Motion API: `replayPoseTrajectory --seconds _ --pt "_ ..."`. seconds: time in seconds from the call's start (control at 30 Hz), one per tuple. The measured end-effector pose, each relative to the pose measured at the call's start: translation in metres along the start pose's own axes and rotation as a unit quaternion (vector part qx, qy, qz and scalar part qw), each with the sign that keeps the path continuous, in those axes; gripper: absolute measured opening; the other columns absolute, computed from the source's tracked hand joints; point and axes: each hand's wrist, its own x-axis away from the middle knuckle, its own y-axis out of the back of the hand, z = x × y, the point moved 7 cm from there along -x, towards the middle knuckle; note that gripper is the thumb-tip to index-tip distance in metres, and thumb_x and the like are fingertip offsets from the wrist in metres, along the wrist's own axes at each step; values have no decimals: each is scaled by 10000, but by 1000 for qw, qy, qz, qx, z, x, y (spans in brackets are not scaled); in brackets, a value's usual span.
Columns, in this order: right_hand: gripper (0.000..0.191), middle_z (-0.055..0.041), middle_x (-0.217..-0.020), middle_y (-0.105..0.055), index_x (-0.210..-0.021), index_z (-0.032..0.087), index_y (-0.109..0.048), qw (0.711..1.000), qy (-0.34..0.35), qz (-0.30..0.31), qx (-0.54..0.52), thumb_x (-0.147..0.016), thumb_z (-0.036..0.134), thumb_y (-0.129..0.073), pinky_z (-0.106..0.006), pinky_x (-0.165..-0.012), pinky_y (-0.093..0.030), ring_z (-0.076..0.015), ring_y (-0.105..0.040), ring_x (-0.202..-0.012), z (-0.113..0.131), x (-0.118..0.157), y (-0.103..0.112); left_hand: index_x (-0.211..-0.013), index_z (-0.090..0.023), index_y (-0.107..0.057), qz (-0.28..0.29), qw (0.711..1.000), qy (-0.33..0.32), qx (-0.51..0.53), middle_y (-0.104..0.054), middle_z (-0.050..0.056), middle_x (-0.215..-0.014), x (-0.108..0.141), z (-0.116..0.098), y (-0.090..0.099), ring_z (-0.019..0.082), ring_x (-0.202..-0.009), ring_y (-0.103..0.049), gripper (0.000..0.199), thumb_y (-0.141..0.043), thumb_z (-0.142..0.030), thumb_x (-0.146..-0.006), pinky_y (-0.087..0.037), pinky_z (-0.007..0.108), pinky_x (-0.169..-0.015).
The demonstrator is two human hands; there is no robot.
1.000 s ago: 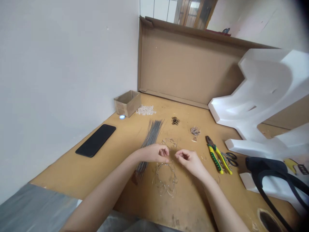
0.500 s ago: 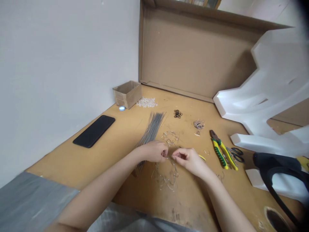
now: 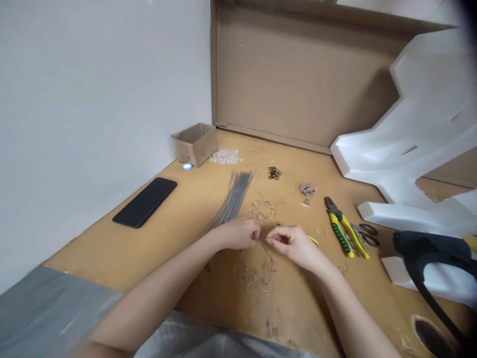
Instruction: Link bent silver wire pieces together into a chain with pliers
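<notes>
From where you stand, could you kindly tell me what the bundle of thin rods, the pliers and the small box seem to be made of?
The bundle of thin rods looks like straight, dull grey metal wire. The pliers have dark metal-looking jaws and glossy yellow-green grips, probably plastic or rubber. The small box is brown cardboard, its flaps folded open.

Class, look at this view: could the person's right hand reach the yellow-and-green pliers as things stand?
Probably yes: the right hand lies near the yellow-and-green pliers, and nothing large stands between them, only a small yellow piece and wire scraps on the worktop.
</notes>
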Motion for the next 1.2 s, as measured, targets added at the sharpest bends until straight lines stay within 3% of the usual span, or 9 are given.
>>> replayPoseTrajectory --seconds 0.27,0.67,1.2 --pt "165 14 -616 -586 -761 193 -651 999 15 -2 37 -795 285 -517 -203 -512 -369 -102 -489 -543 0 0 -1 -721 -167 -606 4 1000 -7 -7 -623 21 -764 -1 -1 -3 147 -731 -538 139 -508 -117 -636 -382 224 -638" --pt "148 -5 -668 -625 -732 212 -646 979 89 -26 182 -792 183 -513 -215 -551 -359 -113 -537 -580 27 4 -2 -726 -165 -572 21 999 -23 -16 -605 20 -783 -2 2 -6 146 -723 -531 116 -497 -128 -645 -387 228 -646" --pt "161 -2 -667 -626 -716 219 -634 972 108 -11 208 -800 180 -501 -222 -566 -346 -118 -545 -596 28 6 -5 -730 -159 -566 32 999 -24 4 -592 18 -781 -1 1 -5 134 -698 -512 115 -508 -113 -643 -382 218 -632"
